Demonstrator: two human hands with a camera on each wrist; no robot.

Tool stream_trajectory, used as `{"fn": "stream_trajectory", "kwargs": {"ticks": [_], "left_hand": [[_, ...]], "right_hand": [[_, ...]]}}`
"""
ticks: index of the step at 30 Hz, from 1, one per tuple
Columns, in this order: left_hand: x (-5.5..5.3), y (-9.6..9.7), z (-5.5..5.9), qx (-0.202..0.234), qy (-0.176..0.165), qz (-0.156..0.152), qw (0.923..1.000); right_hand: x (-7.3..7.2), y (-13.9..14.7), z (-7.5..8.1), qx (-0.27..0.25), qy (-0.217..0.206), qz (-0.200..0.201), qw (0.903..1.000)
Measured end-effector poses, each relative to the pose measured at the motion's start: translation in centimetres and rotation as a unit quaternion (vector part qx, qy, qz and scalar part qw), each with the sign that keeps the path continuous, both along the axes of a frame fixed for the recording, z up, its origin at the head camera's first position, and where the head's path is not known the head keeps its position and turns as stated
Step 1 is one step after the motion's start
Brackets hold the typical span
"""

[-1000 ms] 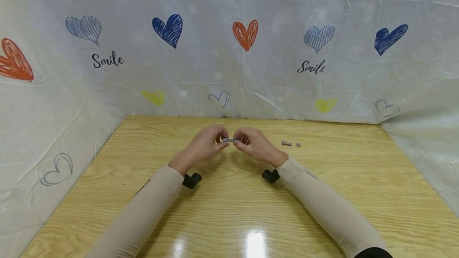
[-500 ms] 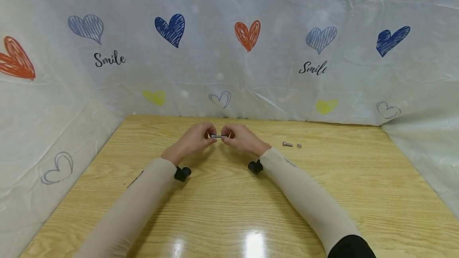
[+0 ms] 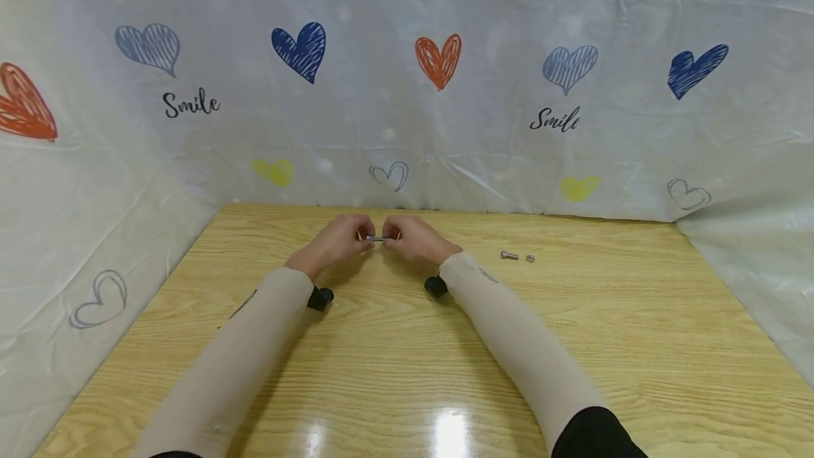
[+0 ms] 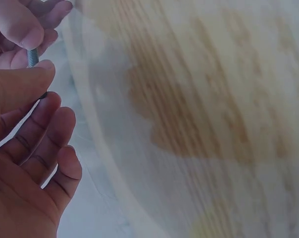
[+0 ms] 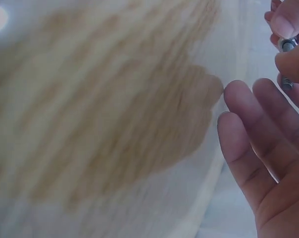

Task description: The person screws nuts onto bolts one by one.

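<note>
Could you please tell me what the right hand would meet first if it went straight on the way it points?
Most likely the left hand, facing the right hand across the bolt both hold, though depth is unclear.

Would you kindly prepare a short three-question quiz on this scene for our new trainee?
1. True or false: on the table, the loose bolt and the nut lie apart, not touching.

2. What do the left hand and the right hand pinch between them?
A) a wooden pencil
B) a metal bolt
C) a door key

3. Fill in the blank: in the head view, of the two loose parts lying on the table, the ____ is farther from the hands.

Key: 1. True. 2. B. 3. Nut.
</note>
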State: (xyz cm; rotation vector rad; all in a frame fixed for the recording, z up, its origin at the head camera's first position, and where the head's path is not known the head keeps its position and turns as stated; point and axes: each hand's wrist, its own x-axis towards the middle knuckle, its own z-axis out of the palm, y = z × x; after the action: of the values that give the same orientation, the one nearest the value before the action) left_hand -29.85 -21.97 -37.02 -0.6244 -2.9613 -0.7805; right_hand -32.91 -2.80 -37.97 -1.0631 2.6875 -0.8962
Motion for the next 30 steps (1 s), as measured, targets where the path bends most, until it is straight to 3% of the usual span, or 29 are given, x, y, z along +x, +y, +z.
{"fn": "stream_trajectory", "kwargs": {"ticks": [17, 30], "left_hand": [[-0.5, -0.7, -0.5, -0.047, -0.020, 0.010, 0.9987], [-0.8, -0.7, -1.0, -0.066, -0.022, 0.016, 0.9974]], "right_hand": [[-0.7, -1.7, -0.5, 0.081, 0.030, 0.005, 0.9962], [-0.7, -1.9, -0.2, 0.098, 0.026, 0.006, 0.9948]]}}
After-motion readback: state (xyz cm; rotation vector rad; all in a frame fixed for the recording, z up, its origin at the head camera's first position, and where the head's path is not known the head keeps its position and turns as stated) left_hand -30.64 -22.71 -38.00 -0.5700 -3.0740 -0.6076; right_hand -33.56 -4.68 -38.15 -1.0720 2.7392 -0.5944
